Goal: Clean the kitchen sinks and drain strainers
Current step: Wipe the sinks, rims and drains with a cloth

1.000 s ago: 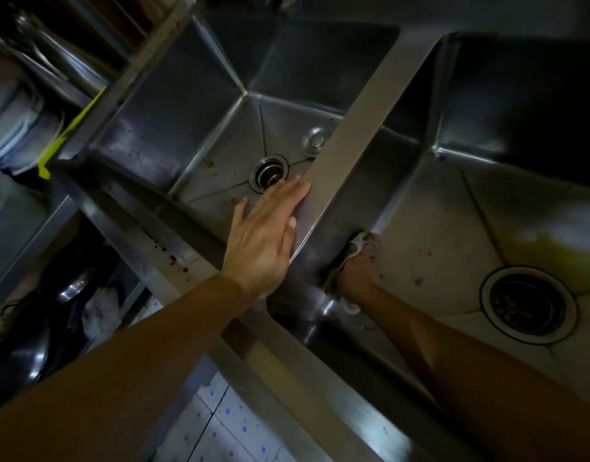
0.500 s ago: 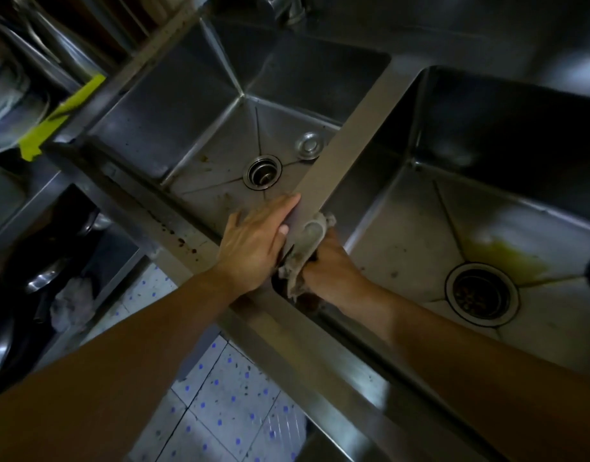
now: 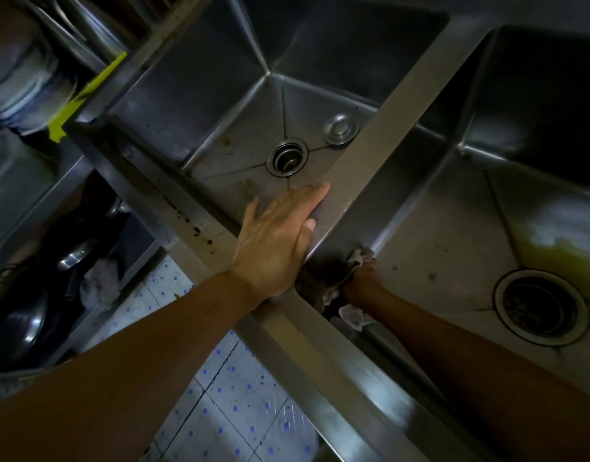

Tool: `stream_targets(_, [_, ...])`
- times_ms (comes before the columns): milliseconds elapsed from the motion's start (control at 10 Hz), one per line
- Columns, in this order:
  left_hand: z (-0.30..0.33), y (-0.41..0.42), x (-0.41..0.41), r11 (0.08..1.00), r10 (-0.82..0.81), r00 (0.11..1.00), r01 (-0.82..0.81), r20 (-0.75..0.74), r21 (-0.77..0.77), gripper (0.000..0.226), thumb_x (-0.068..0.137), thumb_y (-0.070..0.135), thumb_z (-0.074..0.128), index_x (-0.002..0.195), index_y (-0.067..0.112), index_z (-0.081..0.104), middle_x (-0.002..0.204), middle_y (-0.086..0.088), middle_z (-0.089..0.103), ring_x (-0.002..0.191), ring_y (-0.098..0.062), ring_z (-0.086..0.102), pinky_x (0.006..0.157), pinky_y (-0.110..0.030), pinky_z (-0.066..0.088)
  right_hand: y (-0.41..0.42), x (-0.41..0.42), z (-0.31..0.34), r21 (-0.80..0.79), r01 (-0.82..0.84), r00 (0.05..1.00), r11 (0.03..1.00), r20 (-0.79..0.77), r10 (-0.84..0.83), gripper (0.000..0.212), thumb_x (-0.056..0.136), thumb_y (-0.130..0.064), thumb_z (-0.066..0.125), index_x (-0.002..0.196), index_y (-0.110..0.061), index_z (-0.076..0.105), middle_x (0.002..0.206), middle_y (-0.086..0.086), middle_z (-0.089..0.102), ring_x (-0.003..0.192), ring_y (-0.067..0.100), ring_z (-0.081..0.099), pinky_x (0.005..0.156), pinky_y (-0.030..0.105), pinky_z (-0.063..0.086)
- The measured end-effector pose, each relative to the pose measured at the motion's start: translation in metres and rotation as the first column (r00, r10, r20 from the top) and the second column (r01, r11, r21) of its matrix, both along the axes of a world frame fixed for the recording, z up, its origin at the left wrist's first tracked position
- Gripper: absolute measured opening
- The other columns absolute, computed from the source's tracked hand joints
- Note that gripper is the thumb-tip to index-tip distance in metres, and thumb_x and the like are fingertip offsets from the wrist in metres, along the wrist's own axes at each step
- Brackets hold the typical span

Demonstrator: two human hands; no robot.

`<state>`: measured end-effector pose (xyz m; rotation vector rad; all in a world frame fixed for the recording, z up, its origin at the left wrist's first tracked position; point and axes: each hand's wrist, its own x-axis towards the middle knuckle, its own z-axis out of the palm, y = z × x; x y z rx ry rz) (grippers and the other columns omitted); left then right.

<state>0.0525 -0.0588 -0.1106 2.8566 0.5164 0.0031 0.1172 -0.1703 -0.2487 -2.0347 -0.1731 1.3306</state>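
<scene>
Two steel sinks lie side by side. The left sink [image 3: 200,105] has an open drain [image 3: 288,157] and a round stopper [image 3: 341,128] lying beside it. The right sink [image 3: 453,241] has a dark drain strainer [image 3: 540,306] and a yellow stain [image 3: 553,258] above it. My left hand [image 3: 277,240] rests flat with straight fingers on the divider [image 3: 403,105] between the sinks. My right hand [image 3: 362,283], down in the near left corner of the right sink, grips a grey rag [image 3: 353,315] against the sink wall.
The front rim [image 3: 320,355] of the sink unit runs diagonally below my arms, with brown specks near its left end. A shelf with pots and a cloth [image 3: 97,281] stands at the left. Yellow tape [image 3: 83,98] marks the rack above. Tiled floor [image 3: 233,405] shows below.
My right hand with the rag went from the sink wall up to the divider edge beside my left hand, then back down into the corner. The left hand stayed on the divider.
</scene>
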Motion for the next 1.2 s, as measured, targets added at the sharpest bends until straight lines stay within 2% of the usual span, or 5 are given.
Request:
stream_targets(500, [0.011, 0.0, 0.002, 0.999, -0.04, 0.994, 0.04, -0.102, -0.003, 0.049, 0.102, 0.033, 0.025, 0.15, 0.031, 0.02, 0.154, 0.005, 0.029, 0.14, -0.013, 0.026, 0.11, -0.049, 0.024, -0.013, 0.012, 0.128, 0.436, 0.13, 0.991, 0.891, -0.036, -0.126, 0.044, 0.091, -0.01, 0.058, 0.134, -0.01, 0.045, 0.121, 0.01, 0.06, 0.11, 0.025, 0.059, 0.098, 0.04, 0.048])
stream_targets(800, [0.011, -0.002, 0.059, 0.993, -0.115, 0.993, 0.116, -0.03, 0.013, 0.049, 0.101, 0.025, 0.033, 0.149, 0.026, 0.028, 0.158, 0.009, 0.017, 0.145, -0.011, 0.015, 0.114, -0.037, 0.016, 0.001, 0.034, 0.068, 0.17, 0.222, 0.975, 0.96, -0.018, -0.222, 0.051, 0.098, -0.023, 0.048, 0.143, -0.014, 0.026, 0.135, 0.011, 0.05, 0.121, 0.028, 0.049, 0.105, 0.036, 0.039])
stream_targets(1000, [-0.003, -0.01, 0.074, 0.993, -0.111, 0.994, 0.111, 0.011, 0.033, 0.049, 0.101, 0.026, 0.032, 0.149, 0.029, 0.026, 0.158, 0.013, 0.015, 0.145, -0.007, 0.014, 0.116, -0.045, 0.015, 0.01, 0.046, 0.026, 0.11, 0.5, 0.861, 0.859, -0.171, -0.479, 0.032, 0.105, -0.014, 0.031, 0.134, -0.001, 0.035, 0.12, 0.029, 0.052, 0.078, 0.034, 0.058, 0.05, 0.03, 0.053])
stream_targets(1100, [-0.003, -0.01, 0.073, 0.993, -0.114, 0.993, 0.113, 0.017, 0.024, 0.049, 0.1, 0.028, 0.031, 0.149, 0.03, 0.026, 0.158, 0.014, 0.016, 0.145, -0.007, 0.015, 0.116, -0.046, 0.014, 0.008, 0.048, 0.021, 0.066, 0.544, 0.821, 0.836, -0.247, -0.515, 0.029, 0.103, -0.008, 0.033, 0.132, -0.002, 0.037, 0.094, 0.02, 0.058, 0.064, 0.024, 0.062, 0.045, 0.024, 0.052])
stream_targets(1200, [-0.001, -0.009, 0.075, 0.994, -0.109, 0.994, 0.109, -0.013, 0.032, 0.049, 0.101, 0.028, 0.031, 0.149, 0.031, 0.025, 0.158, 0.015, 0.014, 0.145, -0.008, 0.013, 0.116, -0.048, 0.016, 0.007, 0.06, 0.026, 0.042, 0.53, 0.826, 0.847, -0.252, -0.504, 0.039, 0.099, -0.009, 0.045, 0.135, 0.003, 0.035, 0.112, 0.022, 0.056, 0.097, 0.031, 0.062, 0.076, 0.026, 0.054])
